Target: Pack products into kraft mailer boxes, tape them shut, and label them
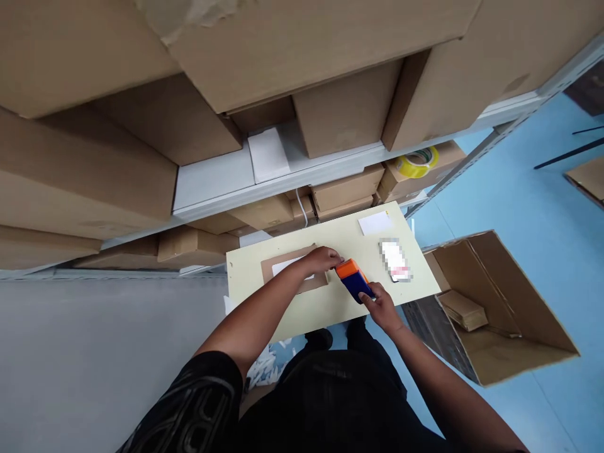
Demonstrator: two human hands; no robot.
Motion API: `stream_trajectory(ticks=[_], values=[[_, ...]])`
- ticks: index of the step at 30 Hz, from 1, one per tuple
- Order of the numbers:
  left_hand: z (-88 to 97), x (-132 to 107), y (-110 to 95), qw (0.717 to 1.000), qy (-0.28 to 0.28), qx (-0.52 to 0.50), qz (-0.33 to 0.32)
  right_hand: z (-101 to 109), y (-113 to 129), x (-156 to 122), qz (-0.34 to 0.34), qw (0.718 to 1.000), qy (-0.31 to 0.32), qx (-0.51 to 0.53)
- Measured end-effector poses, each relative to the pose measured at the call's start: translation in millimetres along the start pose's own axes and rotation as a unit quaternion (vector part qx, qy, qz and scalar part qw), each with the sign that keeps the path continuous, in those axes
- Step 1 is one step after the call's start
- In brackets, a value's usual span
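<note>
On a small pale table [330, 308] lies a flat brown cardboard parcel [268, 269] with a white label [283, 265] on top. My left hand [322, 258] rests on the parcel's right end, fingers curled down against it. Just to the right, my right hand [381, 306] grips an orange and blue handheld device [353, 278], whose orange head points at the parcel's edge near my left fingers.
A white slip [375, 223] and a blurred printed item [395, 260] lie on the table's right side. An open cardboard box [495, 308] stands on the blue floor to the right. Shelves packed with cardboard boxes rise behind, with a yellow tape roll [418, 162] on one.
</note>
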State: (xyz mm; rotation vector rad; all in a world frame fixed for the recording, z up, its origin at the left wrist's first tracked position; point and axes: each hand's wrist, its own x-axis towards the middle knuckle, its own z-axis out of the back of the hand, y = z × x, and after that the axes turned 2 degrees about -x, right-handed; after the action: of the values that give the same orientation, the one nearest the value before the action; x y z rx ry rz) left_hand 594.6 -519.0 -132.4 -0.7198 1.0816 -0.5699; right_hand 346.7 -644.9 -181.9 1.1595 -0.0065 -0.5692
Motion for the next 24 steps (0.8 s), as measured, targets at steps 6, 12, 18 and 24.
stream_trajectory(ticks=[6, 12, 18, 24], values=[[-12.3, 4, -20, 0.994, 0.007, 0.109, 0.03, -6, -8, 8, -0.117, 0.985, -0.031, 0.123], [-12.4, 18, -34, 0.964, -0.042, 0.261, 0.037, -15, -14, 28, -0.13, 0.982, -0.062, 0.125], [4.1, 47, -40, 0.895, 0.022, 0.442, 0.064, -25, -39, 2, -0.22, 0.953, -0.035, 0.208], [-4.5, 79, -34, 0.847, 0.107, 0.51, 0.108, -56, -47, -10, -0.347, 0.88, 0.015, 0.325]])
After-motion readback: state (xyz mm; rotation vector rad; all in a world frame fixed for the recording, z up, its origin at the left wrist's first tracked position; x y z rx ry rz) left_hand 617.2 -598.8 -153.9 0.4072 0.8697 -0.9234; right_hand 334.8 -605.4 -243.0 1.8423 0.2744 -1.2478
